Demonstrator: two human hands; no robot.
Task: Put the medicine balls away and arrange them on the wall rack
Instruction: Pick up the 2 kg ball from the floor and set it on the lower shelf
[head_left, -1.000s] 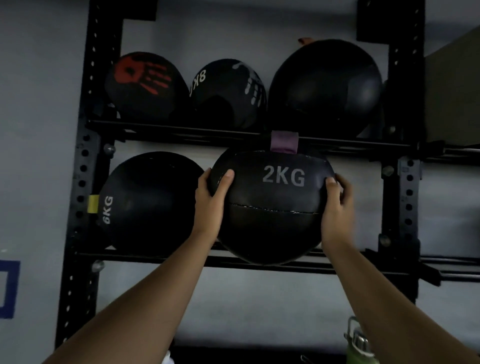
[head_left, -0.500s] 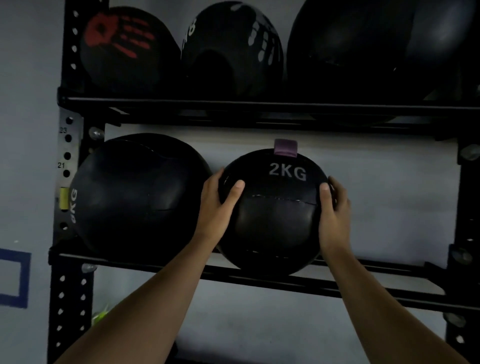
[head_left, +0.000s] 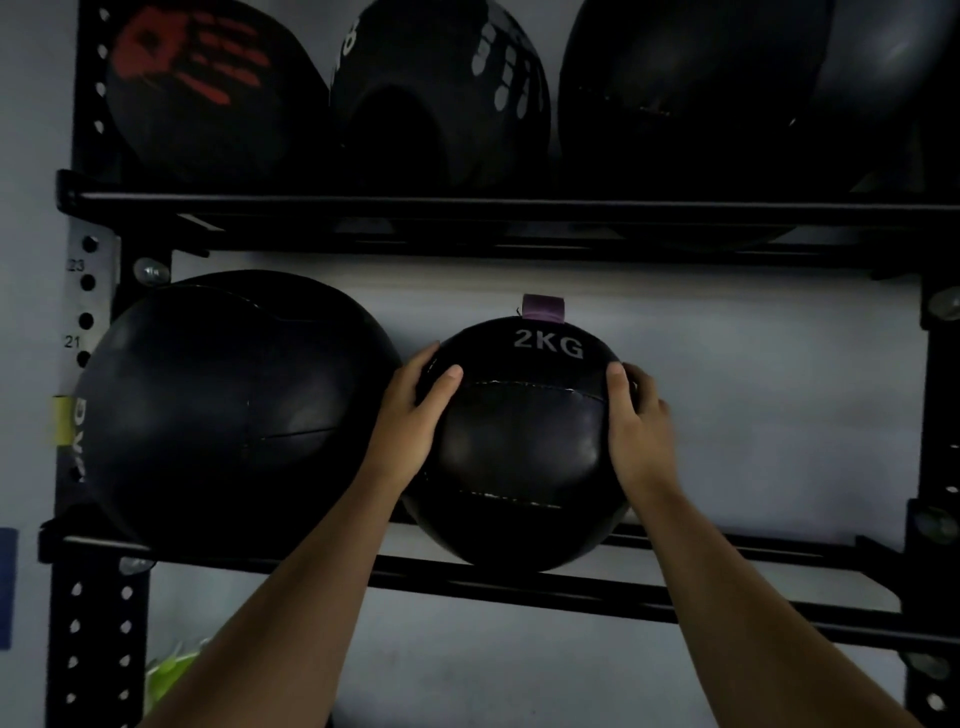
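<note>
while both arms reach up from the bottom of the frame, the scene reads near to far like this:

left hand: centre of frame, fingers wrapped round the left flank of the 2kg ball, thumb on its front; grasping it.
right hand: just right of centre, curled on the ball's right flank; also grasping.
2kg ball: centre of frame, bottom apparently resting on the lower shelf rails, purple tab on top, just beside the big ball to its left.
risk: the shelf looks like two bars with a gap, so letting go before the ball seats between them could let it roll forward and drop; the open stretch at right also gives it room to roll sideways.
risk two: the left fingers sit between the two balls and could get pinched if it is pushed further left.
upper shelf: top of frame, carrying more dark balls, one with a red handprint at upper left.
room: dim, pale wall behind a black perforated rack upright.
</note>
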